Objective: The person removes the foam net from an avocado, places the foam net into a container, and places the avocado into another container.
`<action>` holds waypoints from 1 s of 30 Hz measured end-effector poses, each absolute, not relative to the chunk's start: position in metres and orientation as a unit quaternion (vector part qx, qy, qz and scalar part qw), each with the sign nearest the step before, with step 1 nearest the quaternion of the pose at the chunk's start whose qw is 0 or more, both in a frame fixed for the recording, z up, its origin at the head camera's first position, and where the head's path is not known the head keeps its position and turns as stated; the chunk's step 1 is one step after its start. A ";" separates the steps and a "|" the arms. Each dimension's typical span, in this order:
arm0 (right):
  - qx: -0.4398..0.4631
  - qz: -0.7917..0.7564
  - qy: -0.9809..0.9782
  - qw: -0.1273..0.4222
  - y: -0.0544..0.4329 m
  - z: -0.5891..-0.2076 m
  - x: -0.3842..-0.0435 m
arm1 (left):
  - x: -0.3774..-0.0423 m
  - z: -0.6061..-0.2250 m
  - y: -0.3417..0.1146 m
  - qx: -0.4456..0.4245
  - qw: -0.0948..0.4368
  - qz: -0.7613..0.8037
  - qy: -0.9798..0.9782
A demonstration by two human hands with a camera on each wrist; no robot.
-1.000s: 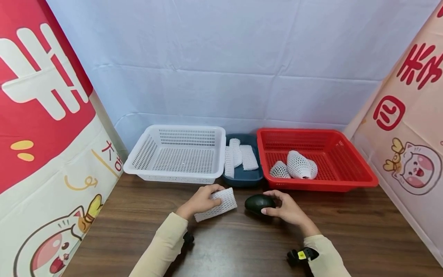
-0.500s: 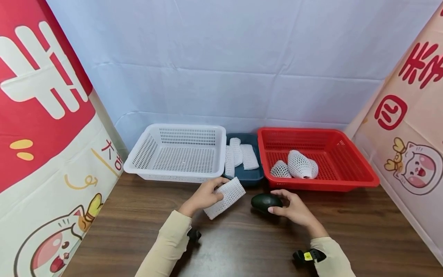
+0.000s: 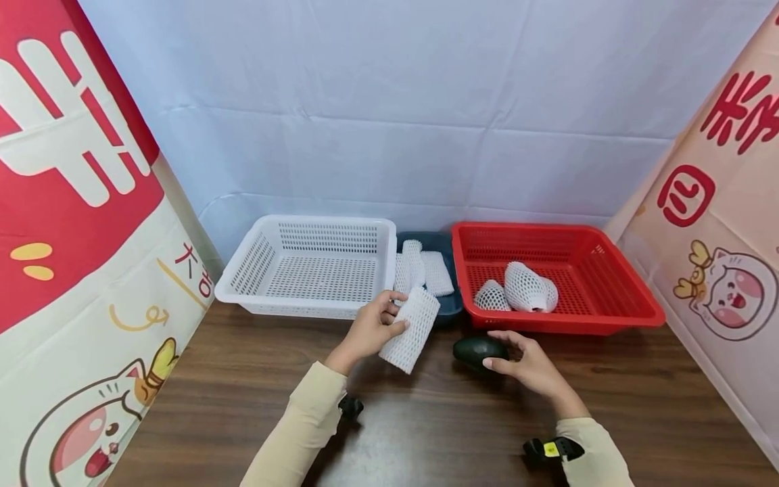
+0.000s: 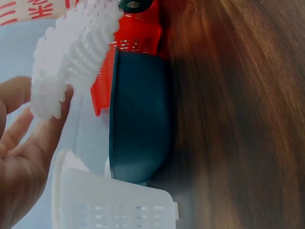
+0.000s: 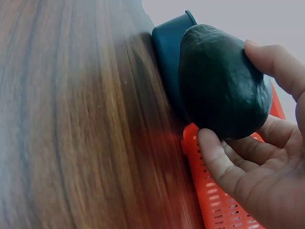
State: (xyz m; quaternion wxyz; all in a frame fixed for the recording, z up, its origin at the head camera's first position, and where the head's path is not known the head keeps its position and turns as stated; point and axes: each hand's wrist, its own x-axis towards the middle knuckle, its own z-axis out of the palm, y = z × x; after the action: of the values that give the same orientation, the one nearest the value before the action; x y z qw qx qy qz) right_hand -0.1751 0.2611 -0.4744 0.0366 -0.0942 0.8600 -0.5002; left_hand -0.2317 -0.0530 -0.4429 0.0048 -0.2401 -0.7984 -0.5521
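Note:
My left hand (image 3: 372, 329) pinches a white foam net sleeve (image 3: 414, 329) by its left side, in front of the blue tray. The sleeve hangs flattened and tilted, its upper end overlapping the tray in the head view. Close up in the left wrist view, thumb and fingers grip one end of the foam net (image 4: 76, 47). To the right, my right hand (image 3: 532, 365) holds a dark green avocado (image 3: 479, 352) between thumb and fingers, its narrower end pointing left. In the right wrist view the avocado (image 5: 221, 81) is bare, with fingertips at its thick end.
A white basket (image 3: 307, 308) stands at the back left. Beside it, the dark blue tray (image 3: 452, 308) bears several foam sleeves (image 3: 437, 274). The red basket (image 3: 566, 325) at the right holds net-wrapped fruits (image 3: 525, 289). Cloth hangs behind and on both sides of the wooden table (image 3: 426, 433).
My left hand has moved right and away from me with the foam sleeve, which has turned more upright. My right hand has shifted slightly right with the avocado.

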 end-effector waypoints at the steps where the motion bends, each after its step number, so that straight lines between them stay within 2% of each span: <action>1: -0.093 -0.499 0.861 0.034 0.262 -0.474 -0.175 | -0.232 -0.443 -0.052 -0.236 0.016 -0.554 -0.799; 6: -0.088 -0.497 0.863 0.023 0.267 -0.474 -0.173 | -0.234 -0.443 -0.048 -0.218 0.056 -0.548 -0.806; 11: -0.079 -0.511 0.855 0.025 0.270 -0.471 -0.171 | -0.238 -0.442 -0.044 -0.204 0.066 -0.537 -0.816; 25: -0.065 -0.509 0.858 0.018 0.282 -0.467 -0.168 | -0.251 -0.426 -0.039 -0.204 -0.005 -0.536 -0.819; 30: -0.058 -0.505 0.861 0.014 0.286 -0.466 -0.167 | -0.256 -0.427 -0.033 -0.202 -0.015 -0.545 -0.813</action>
State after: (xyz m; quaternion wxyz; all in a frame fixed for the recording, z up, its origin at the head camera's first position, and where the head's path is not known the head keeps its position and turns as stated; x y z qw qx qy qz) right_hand -0.1668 0.2863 -0.4660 0.0140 -0.0576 0.8611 -0.5049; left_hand -0.2563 -0.0328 -0.4269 -0.0149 -0.2024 -0.8134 -0.5452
